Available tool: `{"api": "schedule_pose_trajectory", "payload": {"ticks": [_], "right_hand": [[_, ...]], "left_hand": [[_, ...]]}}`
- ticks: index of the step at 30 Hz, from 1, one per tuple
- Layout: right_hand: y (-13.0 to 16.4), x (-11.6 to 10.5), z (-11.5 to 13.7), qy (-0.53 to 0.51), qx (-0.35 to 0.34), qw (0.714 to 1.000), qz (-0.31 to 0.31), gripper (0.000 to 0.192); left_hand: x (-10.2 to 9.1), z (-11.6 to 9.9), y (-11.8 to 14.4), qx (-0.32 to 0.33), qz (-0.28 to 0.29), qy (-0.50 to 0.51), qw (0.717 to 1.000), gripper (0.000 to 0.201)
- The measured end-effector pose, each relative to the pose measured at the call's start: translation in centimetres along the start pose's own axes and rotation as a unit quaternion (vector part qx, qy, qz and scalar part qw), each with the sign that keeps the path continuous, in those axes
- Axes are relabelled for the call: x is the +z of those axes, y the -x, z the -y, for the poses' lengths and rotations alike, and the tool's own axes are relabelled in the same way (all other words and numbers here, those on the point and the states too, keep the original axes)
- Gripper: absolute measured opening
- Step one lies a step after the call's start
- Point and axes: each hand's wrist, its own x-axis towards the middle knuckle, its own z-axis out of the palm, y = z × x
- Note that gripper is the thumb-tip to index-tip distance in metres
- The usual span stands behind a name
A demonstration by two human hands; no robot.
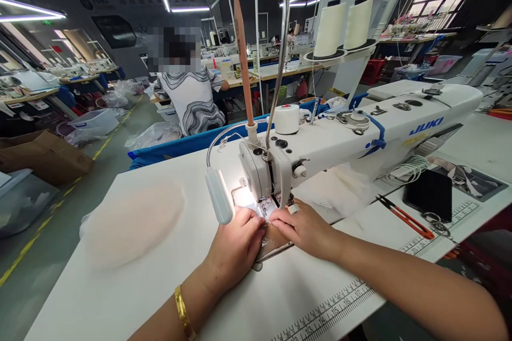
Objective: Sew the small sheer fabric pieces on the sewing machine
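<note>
Both hands meet at the needle area of a white sewing machine (328, 138), close in front of its presser foot (264, 206). My left hand (236, 242) has its fingers curled and pressed together just left of the needle. My right hand (310, 229) is closed too, thumb and fingertips pinched at the foot's right side. Whatever lies between the fingertips is too small and covered to make out. Beneath them is the brownish metal needle plate (274, 240), lit by a small lamp (219, 197). Pale sheer fabric (340, 189) lies under the machine arm.
Another pale sheer piece (134, 224) lies on the left of the white table. At the right are orange thread snips (406, 217), a black phone (428, 194) and a printed ruler (328, 306). A pencil (242, 58) stands on the machine head. A person (192, 90) sits beyond.
</note>
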Motion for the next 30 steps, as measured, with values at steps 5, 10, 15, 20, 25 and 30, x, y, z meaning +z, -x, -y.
{"api": "schedule_pose_trajectory", "payload": {"ticks": [5, 10, 15, 20, 25, 30], "right_hand": [[-0.3, -0.2, 0.5, -0.066, 0.025, 0.997, 0.012, 0.018], [-0.5, -0.2, 0.7, -0.06, 0.04, 0.997, 0.018, 0.017], [-0.1, 0.3, 0.2, 0.036, 0.023, 0.998, 0.036, 0.019], [0.0, 0.0, 0.2, 0.09, -0.006, 0.994, 0.054, 0.018], [0.3, -0.4, 0.3, 0.102, -0.068, 0.991, 0.053, 0.015], [0.7, -0.6, 0.3, 0.08, -0.074, 0.993, 0.041, 0.013]], "left_hand": [[0.2, -0.1, 0.0, 0.006, -0.015, 0.012, 1.0, 0.022], [0.4, 0.0, -0.1, 0.004, -0.015, 0.021, 1.0, 0.022], [0.4, -0.1, -0.1, 0.007, -0.013, 0.02, 1.0, 0.019], [0.3, -0.2, -0.1, 0.013, -0.013, 0.015, 1.0, 0.02], [0.0, 0.0, 0.0, 0.026, -0.013, -0.005, 1.0, 0.022], [-0.1, -0.2, 0.1, 0.037, -0.026, -0.004, 0.999, 0.025]]}}
